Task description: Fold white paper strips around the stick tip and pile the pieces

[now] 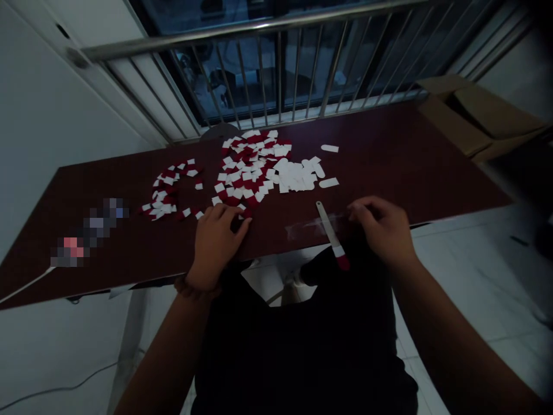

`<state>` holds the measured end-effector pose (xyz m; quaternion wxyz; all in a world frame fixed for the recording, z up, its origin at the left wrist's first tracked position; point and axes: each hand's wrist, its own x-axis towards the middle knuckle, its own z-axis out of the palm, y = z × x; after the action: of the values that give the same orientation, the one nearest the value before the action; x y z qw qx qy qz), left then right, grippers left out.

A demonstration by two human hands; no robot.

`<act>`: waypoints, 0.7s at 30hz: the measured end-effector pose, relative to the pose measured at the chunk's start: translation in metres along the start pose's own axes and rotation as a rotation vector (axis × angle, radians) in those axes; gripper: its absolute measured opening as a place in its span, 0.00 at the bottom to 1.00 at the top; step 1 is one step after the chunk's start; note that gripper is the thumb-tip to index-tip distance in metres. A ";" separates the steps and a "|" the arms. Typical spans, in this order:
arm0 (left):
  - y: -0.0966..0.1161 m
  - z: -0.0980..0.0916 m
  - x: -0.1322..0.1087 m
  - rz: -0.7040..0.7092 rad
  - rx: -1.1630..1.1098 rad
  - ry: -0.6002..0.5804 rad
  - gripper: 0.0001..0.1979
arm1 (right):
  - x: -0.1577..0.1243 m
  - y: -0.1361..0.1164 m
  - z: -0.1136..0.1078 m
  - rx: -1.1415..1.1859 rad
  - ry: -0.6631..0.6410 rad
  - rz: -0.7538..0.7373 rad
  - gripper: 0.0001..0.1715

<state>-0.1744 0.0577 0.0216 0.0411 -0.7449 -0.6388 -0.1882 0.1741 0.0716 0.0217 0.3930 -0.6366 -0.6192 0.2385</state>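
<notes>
One long dark brown table [380, 155] fills most of my camera's view, with a metal railing [259, 26] behind it. An open cardboard box [484, 118] sits at its far right end. Near the middle I see a big heap of red-and-white pieces [244, 167]; a smaller cluster of the same pieces [166, 187] lies to its left. Farther left is a pixelated object [90, 230] with a pale cord, too blurred for me to name.

The left hand [218, 236] is at the heap's near edge, fingers loosely bent and thumb spread away from them, with pieces just beyond its fingertips; I see nothing gripped. The right hand [380, 227] is at the table's near edge, fingers curled toward the thumb; I can't tell whether it has hold of anything.

Right of the heap, touching it, is a pile of white slips [298, 174]. Between the hands, a flat pale stick [328, 225] lies with its red end past the table's edge. Two loose white slips [329, 183] lie right of the pile.
</notes>
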 end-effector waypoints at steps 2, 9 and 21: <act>-0.003 0.004 0.000 -0.001 -0.002 0.022 0.11 | -0.026 -0.005 -0.008 -0.035 -0.055 0.081 0.11; 0.005 -0.001 -0.002 -0.061 -0.058 0.154 0.10 | -0.069 -0.013 -0.009 0.322 -0.575 0.504 0.24; 0.167 0.041 -0.045 -0.467 -1.559 -0.688 0.20 | -0.028 -0.002 -0.017 -0.049 -0.206 0.302 0.29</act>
<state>-0.0085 -0.0024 -0.0015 -0.7126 -0.4269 -0.4414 -0.3395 0.1829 0.0408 0.0279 0.2717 -0.7040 -0.5590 0.3437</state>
